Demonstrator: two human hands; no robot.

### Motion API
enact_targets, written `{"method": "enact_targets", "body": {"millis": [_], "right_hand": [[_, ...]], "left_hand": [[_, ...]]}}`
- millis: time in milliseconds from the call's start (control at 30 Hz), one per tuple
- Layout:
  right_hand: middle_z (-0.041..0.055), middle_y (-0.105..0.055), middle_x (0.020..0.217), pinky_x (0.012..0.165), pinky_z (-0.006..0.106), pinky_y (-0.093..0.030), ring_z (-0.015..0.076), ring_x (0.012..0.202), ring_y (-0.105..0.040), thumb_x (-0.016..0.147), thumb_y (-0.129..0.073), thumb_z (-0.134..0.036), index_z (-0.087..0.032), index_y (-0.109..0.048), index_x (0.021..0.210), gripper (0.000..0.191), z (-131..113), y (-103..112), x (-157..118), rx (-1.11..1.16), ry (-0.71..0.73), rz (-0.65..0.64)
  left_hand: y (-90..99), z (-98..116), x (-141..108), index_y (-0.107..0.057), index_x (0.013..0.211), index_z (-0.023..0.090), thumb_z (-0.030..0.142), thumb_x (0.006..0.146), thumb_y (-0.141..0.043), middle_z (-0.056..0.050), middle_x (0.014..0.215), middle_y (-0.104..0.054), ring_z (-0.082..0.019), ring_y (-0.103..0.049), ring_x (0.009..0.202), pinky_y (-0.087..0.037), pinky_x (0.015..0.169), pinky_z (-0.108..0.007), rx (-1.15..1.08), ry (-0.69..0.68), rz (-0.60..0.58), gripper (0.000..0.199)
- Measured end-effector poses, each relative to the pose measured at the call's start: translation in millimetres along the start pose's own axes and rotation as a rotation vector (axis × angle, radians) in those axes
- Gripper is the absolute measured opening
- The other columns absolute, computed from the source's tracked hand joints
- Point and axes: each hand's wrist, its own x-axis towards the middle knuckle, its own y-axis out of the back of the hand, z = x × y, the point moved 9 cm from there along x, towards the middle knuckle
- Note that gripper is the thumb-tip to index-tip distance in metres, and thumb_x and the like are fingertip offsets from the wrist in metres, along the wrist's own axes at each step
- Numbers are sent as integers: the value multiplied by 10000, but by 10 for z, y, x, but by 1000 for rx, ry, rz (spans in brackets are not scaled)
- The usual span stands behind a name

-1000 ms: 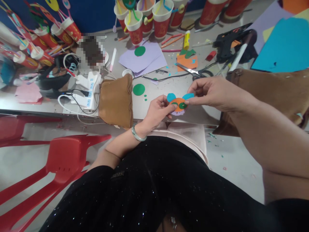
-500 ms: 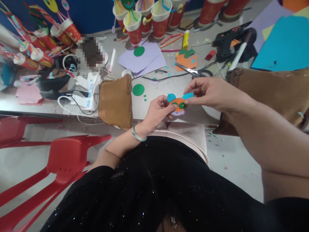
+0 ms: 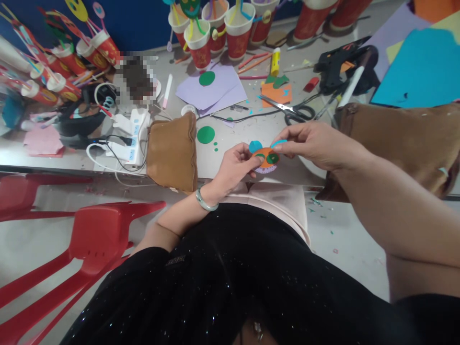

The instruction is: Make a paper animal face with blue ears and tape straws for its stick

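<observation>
Between my hands is a paper animal face (image 3: 267,152), an orange disc with green eye shapes, blue ears at the top and a pale purple piece along the bottom. My left hand (image 3: 237,164) pinches its left side, thumb on the front. With thumb and fingers my right hand (image 3: 305,142) grips the right blue ear (image 3: 278,143), partly covering it. A green paper circle (image 3: 206,134) lies on the table left of the face, small green dots beside it. Scissors (image 3: 287,109) with dark handles rest beyond my right hand.
Brown cushions (image 3: 171,152) flank the work spot. A power strip (image 3: 134,136) with cables sits left. Purple sheets (image 3: 215,93), a glue stick (image 3: 275,62), a glue gun (image 3: 341,67) and red paper cups (image 3: 239,36) stand or lie behind. Blue paper (image 3: 417,67) is at right, a red chair (image 3: 95,232) at lower left.
My right hand has shifted slightly, its fingertips moving up from the face's right edge onto the right blue ear, now more covered. My left hand keeps its hold.
</observation>
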Motion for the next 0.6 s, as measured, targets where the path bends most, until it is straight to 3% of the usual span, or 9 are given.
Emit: {"method": "enact_targets", "body": {"millis": [200,433,533,600], "right_hand": [[5,-626,628,557,295,-350,116,604,-474,701,-985,-530,-206,-757,742,398,63,3,21,-46,34,3],[26,-700,727,622,314,-393,144,666,-536,713,-959,-466,-208,-760,757,329,8,-14,-10,-38,32,41],[12,-652,661,638,314,-361,127,638,-495,788,-875,-435,-187,-781,822,267,7,12,-36,-44,-6,51],[7,-618,628,669,321,-361,121,639,-488,825,-827,-434,-180,-750,756,275,11,42,-56,-68,-17,64]], "left_hand": [[3,-18,8,-576,839,213,440,770,-935,62,712,-639,-57,-572,594,-503,535,-206,8,0,18,430],[-18,-5,9,-573,833,212,449,768,-936,64,699,-642,-58,-561,583,-504,529,-208,-20,-19,-13,438],[2,27,7,-574,840,213,416,791,-921,67,710,-636,-57,-559,602,-507,544,-208,-18,-24,-4,405],[18,53,7,-571,838,216,403,799,-916,68,710,-626,-60,-553,608,-505,546,-213,-14,-25,5,394]]}}
